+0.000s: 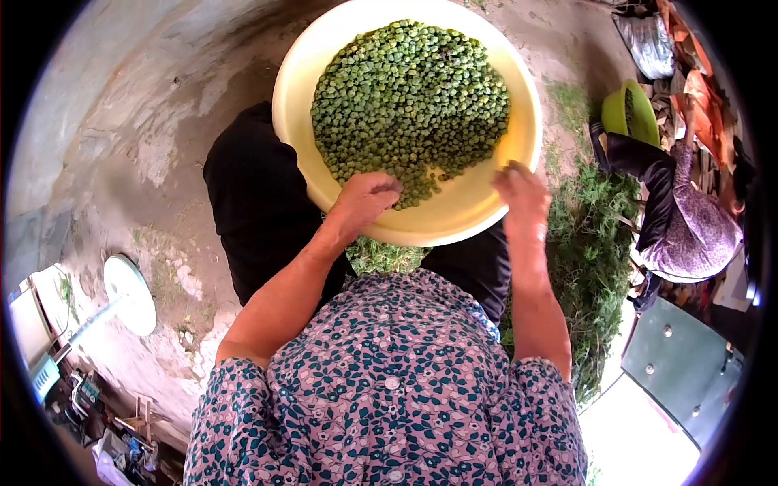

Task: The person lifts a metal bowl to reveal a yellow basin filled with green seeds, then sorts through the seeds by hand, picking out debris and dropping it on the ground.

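Observation:
A wide yellow basin (292, 105) rests over my knees, with a thick layer of small round green pieces (405, 97) covering most of its bottom. At the near left of the pile is my left hand (366, 198), its fingers curled together beside the green pieces; what they hold, if anything, is hidden. My right hand (521, 193) is over the basin's near right rim, blurred, so its fingers cannot be made out. Between the hands, a strip of yellow basin floor shows with a few loose pieces on it.
Another person (689, 219) sits at the right beside a green basin (640, 113). Cut greenery (592, 267) lies on the ground to my right. A round white disc on a pole (130, 296) stands at the left, near a wall. A grey panel (681, 364) is at the lower right.

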{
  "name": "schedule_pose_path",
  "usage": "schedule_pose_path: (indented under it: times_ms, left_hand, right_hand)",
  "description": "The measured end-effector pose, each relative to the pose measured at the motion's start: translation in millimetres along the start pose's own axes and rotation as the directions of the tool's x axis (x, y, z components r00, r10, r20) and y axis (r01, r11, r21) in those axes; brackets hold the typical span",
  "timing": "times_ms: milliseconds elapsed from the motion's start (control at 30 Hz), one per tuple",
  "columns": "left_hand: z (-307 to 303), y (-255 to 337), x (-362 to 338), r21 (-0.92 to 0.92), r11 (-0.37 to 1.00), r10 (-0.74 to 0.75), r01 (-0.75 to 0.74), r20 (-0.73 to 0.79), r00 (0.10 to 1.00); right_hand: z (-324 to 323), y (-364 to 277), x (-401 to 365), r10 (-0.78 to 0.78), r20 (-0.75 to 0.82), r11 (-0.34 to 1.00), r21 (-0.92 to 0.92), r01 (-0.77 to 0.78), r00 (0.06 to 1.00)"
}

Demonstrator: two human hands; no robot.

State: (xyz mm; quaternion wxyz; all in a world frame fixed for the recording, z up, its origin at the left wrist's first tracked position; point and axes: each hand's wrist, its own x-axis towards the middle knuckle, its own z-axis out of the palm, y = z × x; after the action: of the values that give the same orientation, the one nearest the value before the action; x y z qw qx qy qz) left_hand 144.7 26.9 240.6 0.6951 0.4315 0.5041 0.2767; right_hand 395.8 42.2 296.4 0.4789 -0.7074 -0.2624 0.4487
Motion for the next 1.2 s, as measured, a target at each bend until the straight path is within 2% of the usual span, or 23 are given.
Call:
schedule_pose_path:
  times_ms: [33, 67, 133, 267, 333, 433, 567, 733, 900, 967, 1000, 1067, 1100, 1133, 1167, 1200]
  left_hand:
    - [0, 1, -1, 0.018, 1.0, 0.011, -0.011, 0.002, 1.0]
    - [1, 2, -2, 0.034, 0.999, 0.023, -0.023, 0.003, 1.0]
    - [2, 3, -3, 0.031, 1.0, 0.006, -0.006, 0.004, 1.0]
    - [7, 9, -8, 0.006, 1.0, -0.031, 0.031, -0.001, 1.0]
    - [10, 6, -6, 0.016, 0.999, -0.037, 0.037, 0.0, 0.999]
    - [13, 2, -4, 0.009, 0.999, -0.033, 0.033, 0.005, 0.999]
    - [15, -5, 1, -0.034, 0.999, -0.033, 0.033, 0.007, 0.999]
    - [16, 1, -4, -0.032, 0.999, -0.007, 0.007, -0.006, 1.0]
    - [14, -1, -1, -0.016, 1.0, -0.001, 0.001, -0.016, 1.0]
    - [14, 0, -3, -0.096, 0.995, -0.007, 0.002, -0.054, 0.999]
    - [12, -2, -1, -0.096, 0.995, -0.006, 0.0, -0.056, 0.998]
    - [7, -7, 4, -0.215, 0.976, -0.038, 0.028, -0.042, 0.998]
    - [6, -6, 4, -0.213, 0.977, -0.036, 0.025, -0.051, 0.998]
    - [8, -3, 4, -0.312, 0.949, -0.067, 0.034, -0.094, 0.993]
    - [9, -1, 4, -0.409, 0.912, -0.101, 0.038, -0.134, 0.986]
    - [10, 2, 3, -0.41, 0.912, -0.102, 0.034, -0.145, 0.984]
  right_hand:
    - [15, 12, 6, 0.169, 0.01, 0.964, 0.208, -0.167, 0.986]
    - [27, 28, 16, 0.326, 0.054, 0.858, 0.402, -0.319, 0.944]
    - [48, 60, 36, 0.44, -0.1, 0.827, 0.432, -0.359, 0.893]
    - [61, 85, 61, 0.511, -0.21, 0.772, 0.539, -0.337, 0.834]
    - [66, 84, 69, 0.606, -0.319, 0.694, 0.659, -0.289, 0.728]
    - [67, 90, 81, 0.642, -0.338, 0.656, 0.706, -0.266, 0.688]
    - [71, 90, 92, 0.653, -0.33, 0.63, 0.737, -0.247, 0.681]
    - [77, 79, 93, 0.64, -0.42, 0.683, 0.695, -0.226, 0.643]
    - [72, 85, 90, 0.626, -0.414, 0.696, 0.678, -0.234, 0.661]
    - [68, 88, 76, 0.509, -0.292, 0.777, 0.56, -0.287, 0.809]
    - [68, 84, 65, 0.509, -0.29, 0.777, 0.56, -0.287, 0.811]
    - [71, 67, 35, 0.337, -0.103, 0.908, 0.298, -0.294, 0.936]
    - [71, 64, 23, 0.301, -0.02, 0.921, 0.265, -0.285, 0.953]
    - [70, 63, 12, 0.3, -0.01, 0.921, 0.265, -0.286, 0.954]
    - [69, 63, 1, 0.253, 0.125, 0.939, 0.206, -0.274, 0.959]
    - [68, 62, -10, 0.211, 0.26, 0.956, 0.147, -0.255, 0.942]
